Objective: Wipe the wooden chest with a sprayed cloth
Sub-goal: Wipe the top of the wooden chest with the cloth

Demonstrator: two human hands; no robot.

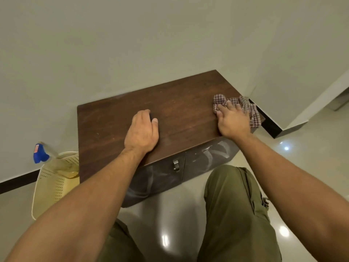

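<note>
A dark wooden chest (181, 108) stands against the wall, its flat top facing me. My right hand (233, 120) lies flat on a red-and-white checked cloth (247, 108) at the top's right edge, pressing it onto the wood. My left hand (142, 131) rests on the middle of the top with its fingers curled under and the thumb out; nothing shows in it. A metal handle (175, 165) sits on the chest's front.
A cream perforated basket (54, 181) stands on the floor left of the chest, with a blue-topped spray bottle (40, 153) in it. My knees in olive trousers (234, 210) are close to the chest's front. Glossy tiled floor (309, 152) spreads to the right.
</note>
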